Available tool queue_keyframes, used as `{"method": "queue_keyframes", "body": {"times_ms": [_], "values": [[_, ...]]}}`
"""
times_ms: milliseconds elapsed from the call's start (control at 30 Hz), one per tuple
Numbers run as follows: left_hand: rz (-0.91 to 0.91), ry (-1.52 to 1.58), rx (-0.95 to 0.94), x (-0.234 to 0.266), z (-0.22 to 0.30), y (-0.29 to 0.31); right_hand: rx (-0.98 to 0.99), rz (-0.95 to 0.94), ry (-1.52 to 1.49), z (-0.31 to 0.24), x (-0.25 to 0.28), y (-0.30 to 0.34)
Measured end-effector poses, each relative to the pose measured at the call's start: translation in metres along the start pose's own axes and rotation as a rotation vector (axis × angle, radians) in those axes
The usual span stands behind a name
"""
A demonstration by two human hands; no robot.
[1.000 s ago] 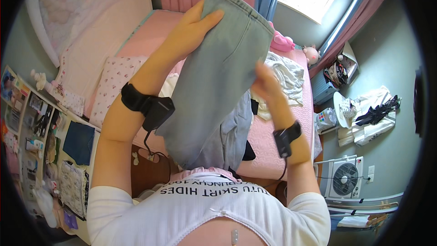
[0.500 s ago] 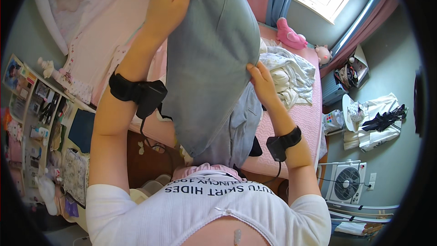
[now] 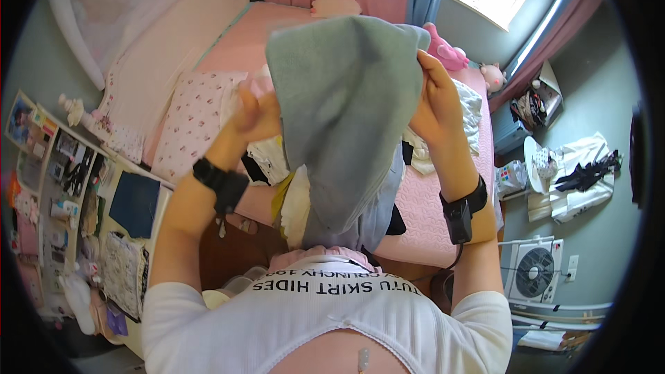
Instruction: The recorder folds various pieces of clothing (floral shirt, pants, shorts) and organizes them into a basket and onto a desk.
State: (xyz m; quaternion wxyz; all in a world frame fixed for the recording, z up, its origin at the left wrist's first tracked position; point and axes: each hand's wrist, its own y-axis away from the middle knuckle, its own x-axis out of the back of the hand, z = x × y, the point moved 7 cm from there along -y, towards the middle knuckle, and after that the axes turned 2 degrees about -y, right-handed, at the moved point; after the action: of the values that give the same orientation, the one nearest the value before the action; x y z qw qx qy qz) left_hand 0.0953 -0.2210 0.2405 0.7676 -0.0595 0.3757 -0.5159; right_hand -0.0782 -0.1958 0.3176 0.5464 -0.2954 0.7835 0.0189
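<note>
Light blue denim jeans (image 3: 346,104), folded over on themselves, are raised in front of me above the bed. My right hand (image 3: 438,107) grips their right edge, thumb on the near side and fingers behind the cloth. By the left edge is my left hand (image 3: 255,116), smeared by motion; whether its fingers hold the cloth is unclear. Below, a greyer blue garment (image 3: 384,197) lies over my lap and the bed edge, partly covered by the jeans. Cream and yellow cloth (image 3: 296,197) shows beside it.
The pink bed (image 3: 436,228) spreads around the clothes, with pale crumpled clothes (image 3: 470,105) on its right and a patterned pillow (image 3: 197,114) on its left. A desk with shelves (image 3: 156,201) stands at the left. A white fan unit (image 3: 533,271) is at the right.
The jeans have come down, with their upper part folded over. My left hand has dropped from high up toward me, and my right hand has risen and moved slightly right.
</note>
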Motion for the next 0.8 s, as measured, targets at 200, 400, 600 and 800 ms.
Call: {"method": "queue_keyframes", "body": {"times_ms": [200, 400, 600, 800], "values": [[0.454, -0.558, 0.137, 0.006, 0.002, -0.003, 0.24, 0.365, 0.586, -0.046, 0.033, 0.026], [0.499, -0.612, 0.111, -0.003, 0.01, -0.031, 0.145, 0.391, 1.185, -0.031, 0.045, 0.064], [0.472, -1.001, 0.273, -0.001, 0.016, -0.035, -0.189, 0.519, 0.981, -0.03, 0.069, 0.097], [0.541, -0.605, 0.346, -0.01, 0.035, -0.056, 0.112, 0.266, 0.906, -0.044, 0.006, 0.064]]}}
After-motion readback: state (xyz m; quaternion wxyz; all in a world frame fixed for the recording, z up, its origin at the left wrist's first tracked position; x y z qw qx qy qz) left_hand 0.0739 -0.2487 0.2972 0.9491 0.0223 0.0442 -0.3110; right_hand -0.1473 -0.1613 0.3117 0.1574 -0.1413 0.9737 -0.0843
